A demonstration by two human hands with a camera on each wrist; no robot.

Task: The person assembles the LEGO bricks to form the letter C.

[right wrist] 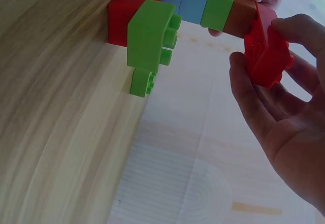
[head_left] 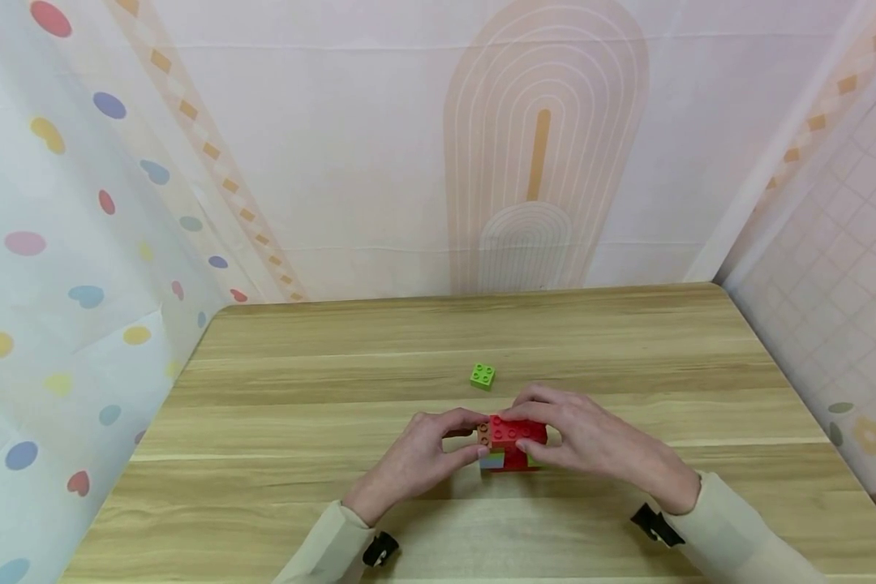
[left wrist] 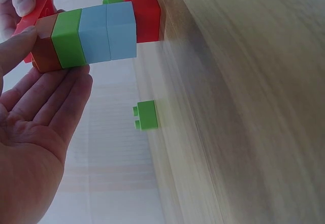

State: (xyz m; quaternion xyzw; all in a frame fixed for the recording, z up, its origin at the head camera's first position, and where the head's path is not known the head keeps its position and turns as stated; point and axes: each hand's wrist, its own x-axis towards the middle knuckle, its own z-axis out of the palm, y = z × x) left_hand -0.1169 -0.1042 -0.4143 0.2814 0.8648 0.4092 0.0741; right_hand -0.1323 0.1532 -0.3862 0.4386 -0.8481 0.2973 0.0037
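Observation:
A tower of toy building blocks stands on a red base brick [left wrist: 145,10]. Its stacked column has two light blue bricks [left wrist: 107,31], a green brick [left wrist: 69,38] and a brown brick [head_left: 484,435] on top. My left hand [head_left: 423,456] pinches the brown brick between thumb and fingers. In my right hand [head_left: 580,434] is a red studded brick [right wrist: 266,49], gripped by thumb and fingers at the brown brick's level, right beside it. Whether those two bricks are joined I cannot tell. Another green brick [right wrist: 147,36] sits on the base below the red one.
A small lime-green brick [head_left: 483,376] lies alone on the wooden table [head_left: 321,365], a little beyond the hands. Patterned cloth [head_left: 350,162] hangs behind the table and along both sides.

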